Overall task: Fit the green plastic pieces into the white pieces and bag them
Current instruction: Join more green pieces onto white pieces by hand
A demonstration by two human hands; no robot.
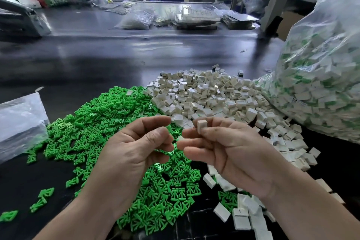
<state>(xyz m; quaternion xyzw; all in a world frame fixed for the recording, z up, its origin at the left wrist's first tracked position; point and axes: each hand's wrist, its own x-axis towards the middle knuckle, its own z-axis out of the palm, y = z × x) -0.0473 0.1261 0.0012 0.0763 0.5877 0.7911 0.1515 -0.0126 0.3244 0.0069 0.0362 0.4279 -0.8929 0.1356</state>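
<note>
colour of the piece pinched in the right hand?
Off-white. The piece sits at the fingertips of the right hand; the head view shows it.

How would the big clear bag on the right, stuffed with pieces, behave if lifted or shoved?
The clear bag is probably heavy: it bulges with packed pieces. Its wrinkled thin film suggests it would sag and reshape rather than slide. It lies against the white pile, so a shove may scatter loose pieces.
</note>
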